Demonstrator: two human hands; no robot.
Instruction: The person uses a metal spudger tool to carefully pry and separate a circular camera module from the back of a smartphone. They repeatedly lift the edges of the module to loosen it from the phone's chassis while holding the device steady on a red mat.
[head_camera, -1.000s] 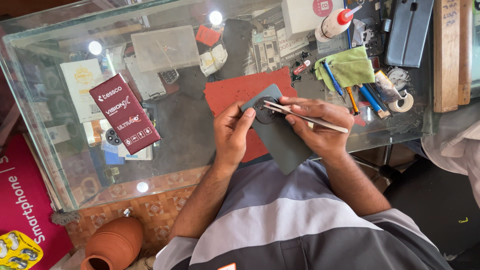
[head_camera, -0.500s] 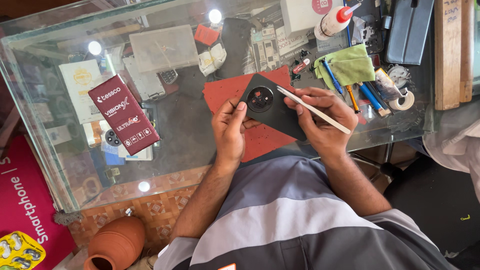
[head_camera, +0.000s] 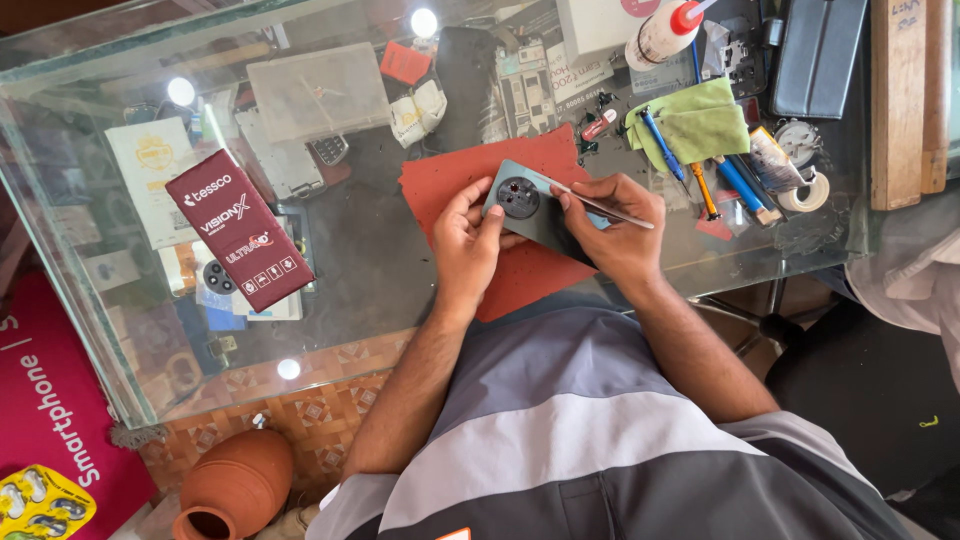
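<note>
hands (head_camera: 545, 235) holding phone (head_camera: 535, 205), thin tool (head_camera: 600, 205)

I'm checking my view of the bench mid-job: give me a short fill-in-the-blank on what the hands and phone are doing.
1. The left hand grips the grey phone, whose round ____ faces up.
2. The right hand holds a thin metal tool whose tip meets the phone's ____ edge.
3. Under the phone lies a ____ mat on the glass table.
4. The cloth beside the screwdrivers is ____.

Missing words: camera; top; red; green
</note>
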